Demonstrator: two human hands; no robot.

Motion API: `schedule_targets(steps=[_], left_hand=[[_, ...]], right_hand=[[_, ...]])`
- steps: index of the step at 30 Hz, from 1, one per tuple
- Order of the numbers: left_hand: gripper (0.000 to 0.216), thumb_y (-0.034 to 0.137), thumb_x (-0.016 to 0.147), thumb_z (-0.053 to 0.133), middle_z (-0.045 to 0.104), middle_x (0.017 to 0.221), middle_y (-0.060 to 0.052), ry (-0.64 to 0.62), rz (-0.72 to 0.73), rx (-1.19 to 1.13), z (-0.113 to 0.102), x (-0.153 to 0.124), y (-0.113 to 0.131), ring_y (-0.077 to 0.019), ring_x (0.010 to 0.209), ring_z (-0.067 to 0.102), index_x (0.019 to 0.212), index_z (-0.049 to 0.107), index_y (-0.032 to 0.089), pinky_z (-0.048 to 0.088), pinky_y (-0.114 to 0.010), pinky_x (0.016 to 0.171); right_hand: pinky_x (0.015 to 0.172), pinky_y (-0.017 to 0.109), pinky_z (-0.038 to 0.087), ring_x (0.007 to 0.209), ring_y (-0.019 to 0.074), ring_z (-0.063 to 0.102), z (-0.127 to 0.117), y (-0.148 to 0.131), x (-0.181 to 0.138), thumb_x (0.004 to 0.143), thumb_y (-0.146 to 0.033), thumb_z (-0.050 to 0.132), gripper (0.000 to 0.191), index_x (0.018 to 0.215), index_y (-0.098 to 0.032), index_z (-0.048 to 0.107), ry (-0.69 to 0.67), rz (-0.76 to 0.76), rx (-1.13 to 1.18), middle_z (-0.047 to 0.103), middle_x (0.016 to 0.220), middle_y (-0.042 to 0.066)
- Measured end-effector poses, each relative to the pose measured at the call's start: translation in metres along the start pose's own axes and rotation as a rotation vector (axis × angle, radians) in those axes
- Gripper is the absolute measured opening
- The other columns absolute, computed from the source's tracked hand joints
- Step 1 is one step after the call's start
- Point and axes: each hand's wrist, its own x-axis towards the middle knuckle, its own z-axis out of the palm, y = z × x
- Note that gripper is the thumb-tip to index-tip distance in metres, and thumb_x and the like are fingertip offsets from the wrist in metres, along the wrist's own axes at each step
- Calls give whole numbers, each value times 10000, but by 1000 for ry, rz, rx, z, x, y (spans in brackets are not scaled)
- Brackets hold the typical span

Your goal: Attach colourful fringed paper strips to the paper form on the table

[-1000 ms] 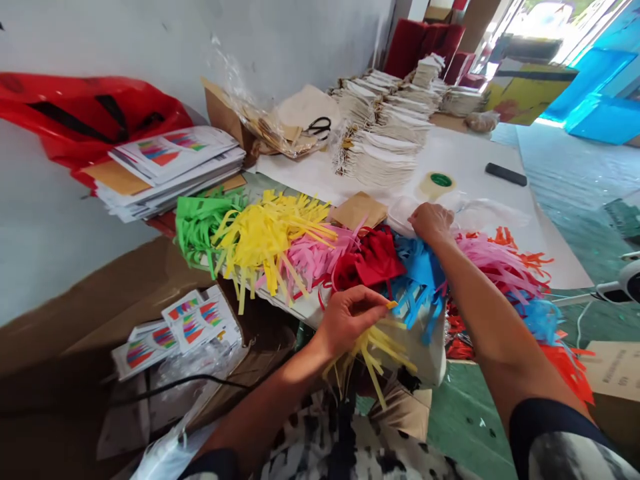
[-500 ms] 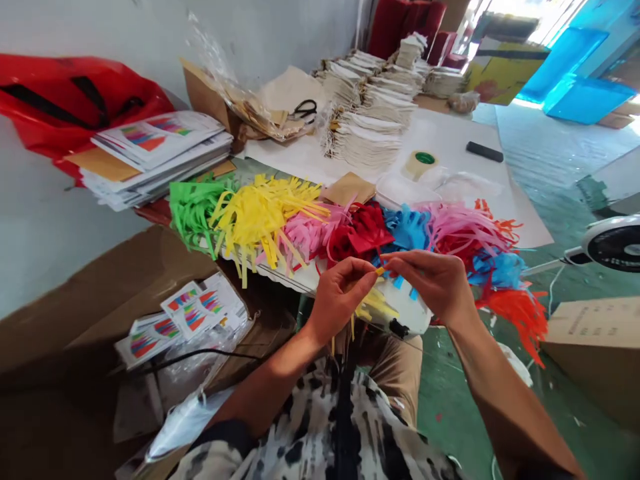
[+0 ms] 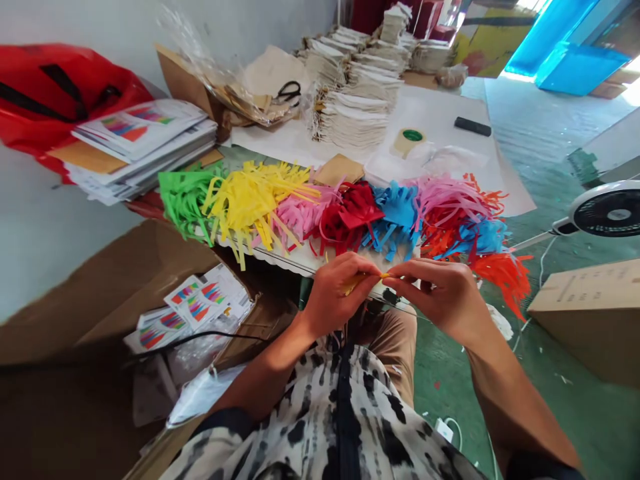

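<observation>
My left hand and my right hand meet just in front of the table's near edge, both in a fingertip pinch. Between them is the narrow, twisted end of a yellow paper tassel. Most of its strips are hidden by my left hand. Beyond my hands lies a row of fringed paper tassels: green, yellow, pink, red, blue, a second pink bunch and orange-red at the right.
Stacked pale bundles stand at the back, with scissors, a tape roll and a black bar nearby. Printed sheets are piled left. An open carton sits below; a fan and cardboard box are at right.
The view has shifted, so the table things appear higher and further left. Yellow strips that hung below my hands are now mostly out of sight. Both hands keep their pinch on the tassel.
</observation>
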Motion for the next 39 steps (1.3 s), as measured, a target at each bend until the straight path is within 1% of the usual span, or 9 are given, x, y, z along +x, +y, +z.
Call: schedule_targets(steps=[6,10,14,20,23,29,33,36,39], left_hand=[[28,203,991,689,729,934,-17,-103,0,-35,-5,0,-2,-133,891,679,979,713,196,526,-270,844],[35,233,979,711,740,912,-15,-76,-46,-67,-1,-2,0,-130,850,691,971,723,201,536,-256,805],[131,312,946,760,717,879,-3,-45,-165,-175,4,-5,0,-115,781,678,968,698,199,546,-220,719],[153,326,929,786,713,843,6,-36,-226,-211,10,-5,-5,-98,726,660,958,712,195,534,-200,665],[125,310,945,770,746,873,-9,-51,-211,-191,12,-4,-6,-110,772,695,983,742,194,557,-211,710],[205,322,966,753,785,959,-37,-132,-111,-55,17,-2,-5,-144,871,721,1138,792,217,557,-259,798],[163,337,1002,700,781,910,-38,-168,-98,59,19,-1,-3,-160,862,711,1019,801,209,536,-284,809],[167,324,1009,683,778,909,-34,-204,-143,66,18,-1,-4,-151,840,702,967,773,191,514,-270,790],[206,350,1014,668,765,880,-26,-194,-223,3,16,0,-7,-137,799,685,944,766,183,495,-249,745]], right_hand=[[540,238,383,526,71,470,-2,1,-2,1018,-420,662,247,881,-228,736,-132,-59,-10,648,685,-46],[550,243,356,538,65,446,0,3,-5,1019,-396,665,263,848,-207,731,-126,-92,-25,620,679,-42],[523,254,325,534,73,414,2,8,-8,998,-425,690,309,777,-210,715,-173,-18,16,559,613,-53],[506,241,402,543,85,540,-4,12,-17,911,-408,798,175,986,-255,758,1,133,133,731,754,-34],[515,232,421,570,87,583,-6,13,-21,967,-331,719,75,966,-270,763,7,135,120,722,737,-37],[509,230,401,580,81,527,1,13,-23,947,-205,658,72,898,-231,704,29,30,28,661,748,-37],[508,226,394,570,75,507,4,14,-24,913,-151,644,100,847,-218,677,63,-39,-24,619,720,-44],[515,222,405,543,68,491,1,19,-27,880,-134,665,102,827,-222,667,168,-25,-72,605,701,-55],[519,223,427,521,70,504,2,26,-29,895,-172,689,76,842,-227,690,291,70,-46,609,676,-57]])
